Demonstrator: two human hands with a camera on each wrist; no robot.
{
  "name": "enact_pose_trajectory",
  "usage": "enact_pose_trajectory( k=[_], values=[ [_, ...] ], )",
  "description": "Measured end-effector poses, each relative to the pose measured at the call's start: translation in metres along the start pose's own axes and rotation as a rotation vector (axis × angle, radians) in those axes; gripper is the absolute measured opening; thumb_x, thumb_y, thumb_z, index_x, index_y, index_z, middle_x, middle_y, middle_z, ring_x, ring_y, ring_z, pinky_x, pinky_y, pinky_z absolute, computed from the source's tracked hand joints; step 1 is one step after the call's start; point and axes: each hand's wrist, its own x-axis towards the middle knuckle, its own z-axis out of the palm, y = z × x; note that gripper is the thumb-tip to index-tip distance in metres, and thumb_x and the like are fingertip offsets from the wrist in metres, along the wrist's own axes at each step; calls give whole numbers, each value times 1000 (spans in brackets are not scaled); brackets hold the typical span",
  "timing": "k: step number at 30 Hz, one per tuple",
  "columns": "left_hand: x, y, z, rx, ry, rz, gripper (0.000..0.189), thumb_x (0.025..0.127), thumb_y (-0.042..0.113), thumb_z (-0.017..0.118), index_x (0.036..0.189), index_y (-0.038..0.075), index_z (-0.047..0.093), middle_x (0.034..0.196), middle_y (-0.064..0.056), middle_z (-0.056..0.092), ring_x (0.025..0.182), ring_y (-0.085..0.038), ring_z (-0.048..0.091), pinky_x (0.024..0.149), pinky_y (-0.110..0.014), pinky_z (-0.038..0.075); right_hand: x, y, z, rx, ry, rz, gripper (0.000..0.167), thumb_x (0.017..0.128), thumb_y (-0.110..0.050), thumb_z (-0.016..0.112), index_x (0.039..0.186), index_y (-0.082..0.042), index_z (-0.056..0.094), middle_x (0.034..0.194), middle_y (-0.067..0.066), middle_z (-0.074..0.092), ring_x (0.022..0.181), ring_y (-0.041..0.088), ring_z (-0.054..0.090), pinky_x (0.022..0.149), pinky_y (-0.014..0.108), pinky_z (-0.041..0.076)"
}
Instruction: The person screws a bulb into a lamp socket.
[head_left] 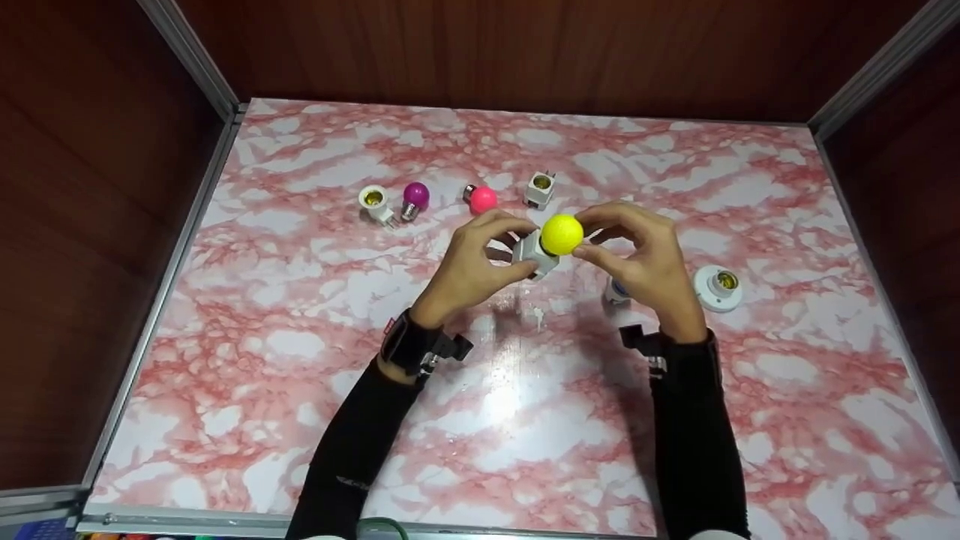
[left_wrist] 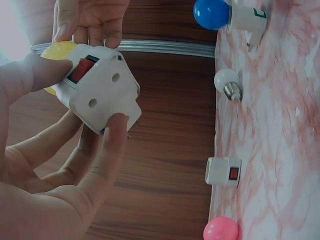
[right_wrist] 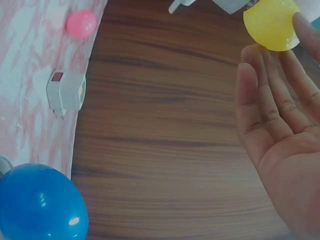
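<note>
My left hand (head_left: 480,259) grips a white plug-in lamp socket (head_left: 529,255) above the table; its red switch (left_wrist: 81,70) and the side with two small holes show in the left wrist view. A yellow light bulb (head_left: 562,235) sits at the socket's mouth. My right hand (head_left: 637,255) pinches the bulb between thumb and fingertips, also seen in the right wrist view, where the yellow globe (right_wrist: 270,22) is partly cut off by the frame edge. How far the bulb's base is in the socket is hidden.
Behind the hands lie a round-mouthed socket (head_left: 373,199), a purple bulb (head_left: 415,196), a pink bulb (head_left: 483,199) and a square socket (head_left: 540,190). A round lamp base (head_left: 718,289) stands right. A blue bulb (left_wrist: 211,14) in a white socket and a white bulb (left_wrist: 226,81) lie nearby.
</note>
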Motion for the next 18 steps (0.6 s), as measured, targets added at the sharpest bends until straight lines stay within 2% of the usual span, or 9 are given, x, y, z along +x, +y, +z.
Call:
enact_pose_trajectory(
  k=[4, 8, 13, 18],
  values=[
    [1, 0, 0, -71, 17, -43, 46, 85, 9, 87, 127, -1, 73, 135, -18, 63, 113, -28, 68, 95, -27, 67, 0, -1, 1, 15, -11, -7, 36, 86, 1, 85, 121, -2, 76, 117, 12, 78, 103, 6, 74, 91, 24, 65],
    [1, -1, 0, -80, 26, -55, 46, 83, 7, 88, 126, -3, 74, 141, -18, 58, 121, -29, 66, 95, -31, 67, 1, -1, 2, 28, -18, -9, 36, 85, 2, 86, 120, 0, 76, 116, 10, 78, 103, 6, 74, 91, 25, 65],
    [0, 0, 1, -65, 28, -39, 45, 83, 7, 88, 125, -2, 74, 138, -17, 60, 121, -28, 65, 97, -29, 67, 0, -3, 2, 29, -16, -4, 37, 85, 3, 85, 120, 0, 75, 117, 14, 78, 103, 6, 74, 91, 25, 65],
    [-2, 0, 2, -8, 10, 16, 45, 86, 10, 87, 128, -1, 73, 127, -16, 67, 115, -26, 68, 97, -22, 65, 0, -3, 1, 17, -15, -6, 37, 85, 3, 85, 121, -1, 76, 117, 17, 77, 103, 6, 74, 91, 25, 65]
  ],
)
